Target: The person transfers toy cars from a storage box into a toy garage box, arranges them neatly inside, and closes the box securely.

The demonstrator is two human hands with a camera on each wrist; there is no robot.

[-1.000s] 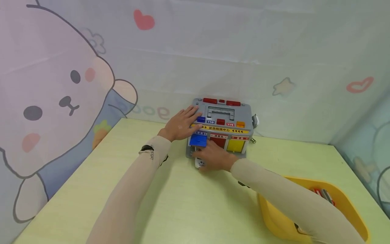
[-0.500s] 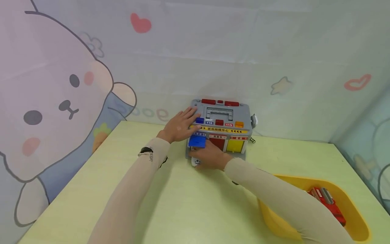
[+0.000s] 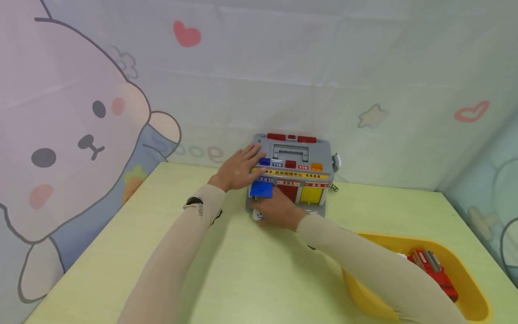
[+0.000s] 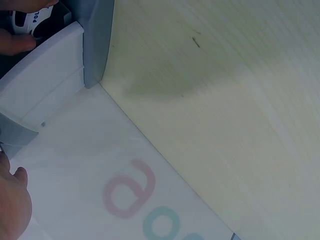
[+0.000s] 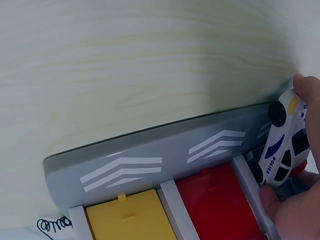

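A grey toy garage (image 3: 319,155) with three coloured doors stands against the wall sheet. My left hand (image 3: 238,170) rests flat on its roof's left end, fingers spread. At the leftmost bay the blue door (image 3: 261,189) is lifted. Under it, my right hand (image 3: 279,209) grips a white toy police car (image 5: 282,145), thumb and fingers on both sides. The car sits partly inside the bay, one end sticking out over the grey ramp (image 5: 150,145). The yellow door (image 5: 130,215) and red door (image 5: 217,200) are down.
A yellow bin (image 3: 388,238) stands front right under my right forearm, with a red toy vehicle (image 3: 435,272) inside. A coiled cord (image 3: 334,187) hangs by the garage's right side. Behind the table hangs a printed sheet (image 3: 283,67).
My right hand has pushed the police car deeper under the blue door, shifting slightly left. My left hand stays on the roof. More of the red vehicle in the bin shows.
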